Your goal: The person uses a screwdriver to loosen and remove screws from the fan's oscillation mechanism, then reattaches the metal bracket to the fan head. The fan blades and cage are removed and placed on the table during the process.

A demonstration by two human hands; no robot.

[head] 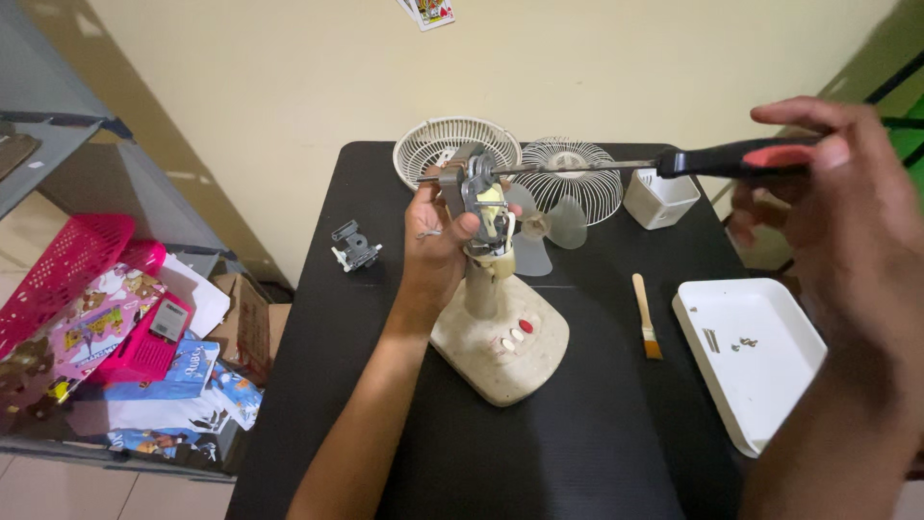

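A small cream desk fan stand with its bare motor on top sits mid-table. My left hand grips the motor from the left side. My right hand holds a screwdriver with a black and red handle, its long shaft reaching left to the motor's top. The translucent fan blade lies just behind the stand.
Two white fan grilles lean at the table's back. A white square cup, a small brush and a white tray holding screws lie on the right. A grey plastic part rests left. Pink baskets and boxes crowd the floor at left.
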